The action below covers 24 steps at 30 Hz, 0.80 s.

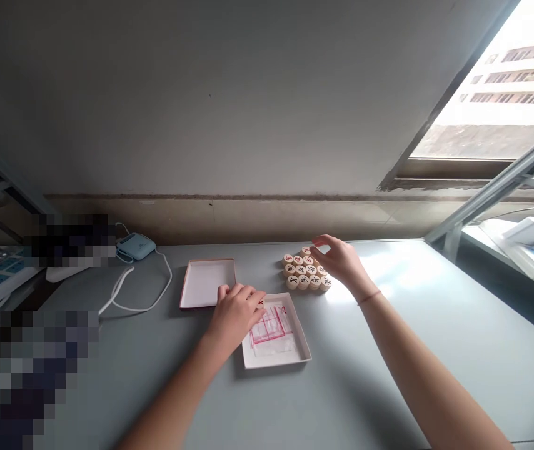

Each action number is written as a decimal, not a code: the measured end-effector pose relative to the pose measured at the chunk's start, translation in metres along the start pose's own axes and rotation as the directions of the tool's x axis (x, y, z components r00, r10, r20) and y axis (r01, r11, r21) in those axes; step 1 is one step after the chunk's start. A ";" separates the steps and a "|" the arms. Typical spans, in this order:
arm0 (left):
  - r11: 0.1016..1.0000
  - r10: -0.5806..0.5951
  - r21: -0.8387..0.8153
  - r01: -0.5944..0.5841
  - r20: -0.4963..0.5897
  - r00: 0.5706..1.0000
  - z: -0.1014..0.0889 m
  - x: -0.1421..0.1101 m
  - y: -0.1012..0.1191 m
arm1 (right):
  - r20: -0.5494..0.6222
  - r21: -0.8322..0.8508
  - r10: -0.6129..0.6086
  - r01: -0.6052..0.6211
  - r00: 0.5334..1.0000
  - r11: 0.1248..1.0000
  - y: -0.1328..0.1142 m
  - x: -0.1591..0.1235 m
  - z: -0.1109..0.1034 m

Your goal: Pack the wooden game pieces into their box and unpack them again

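Note:
My left hand is over the upper left corner of a shallow white box, its fingers closed on a round wooden Chinese chess piece with a red character. Inside the box lies a clear plastic sheet with a pink-red grid. To the right, my right hand is at the back right of stacked Chinese chess pieces. Its thumb and forefinger are apart, beside a back-row piece; no piece shows between them. Part of the group is hidden behind this hand.
A box lid lies inside up, left of the box. Further left are a light blue device and a white cable on the grey table. A wall runs behind; a metal frame rises at right.

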<state>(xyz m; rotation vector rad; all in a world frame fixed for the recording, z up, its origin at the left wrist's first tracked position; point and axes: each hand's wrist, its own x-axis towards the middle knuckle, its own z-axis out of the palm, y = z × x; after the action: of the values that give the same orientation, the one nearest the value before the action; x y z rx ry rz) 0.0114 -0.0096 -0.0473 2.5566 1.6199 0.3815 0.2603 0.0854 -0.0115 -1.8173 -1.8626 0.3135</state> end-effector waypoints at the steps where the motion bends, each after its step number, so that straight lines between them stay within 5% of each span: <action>1: 1.000 0.000 -0.001 0.000 -0.005 1.000 0.000 0.000 0.000 | 0.043 -0.083 0.007 -0.004 0.999 0.997 0.000 0.009 0.003; 7: 1.000 -0.010 -0.006 0.010 -0.020 1.000 0.001 -0.003 0.000 | 0.278 -0.324 0.130 -0.034 0.952 0.945 -0.004 0.048 0.027; 15: 1.000 -0.013 -0.027 0.011 -0.068 0.998 -0.002 -0.002 0.000 | 0.244 -0.288 0.103 -0.030 0.964 0.957 -0.020 0.048 0.020; 17: 0.999 -0.004 -0.044 -0.003 -0.149 0.989 -0.003 -0.001 0.000 | 0.228 -0.169 0.003 0.037 0.974 0.985 -0.032 0.026 0.014; 19: 0.995 0.012 -0.096 -0.037 -0.243 0.970 -0.004 -0.001 0.002 | 0.230 0.191 -0.163 0.120 0.959 0.974 -0.044 -0.005 0.010; 22: 0.969 0.040 -0.215 -0.122 -0.348 0.937 -0.003 -0.002 0.008 | 0.371 0.557 -0.350 0.096 0.860 0.825 -0.054 -0.051 0.012; 24: 0.944 0.056 -0.283 -0.169 -0.367 0.929 -0.002 -0.002 0.013 | 0.391 0.667 -0.357 0.006 0.848 0.745 -0.054 -0.071 0.015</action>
<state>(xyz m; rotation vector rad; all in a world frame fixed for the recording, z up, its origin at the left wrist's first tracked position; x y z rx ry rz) 0.0217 -0.0177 -0.0433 2.4413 1.3650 1.0737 0.2037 0.0142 -0.0110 -1.1029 -1.8905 1.2893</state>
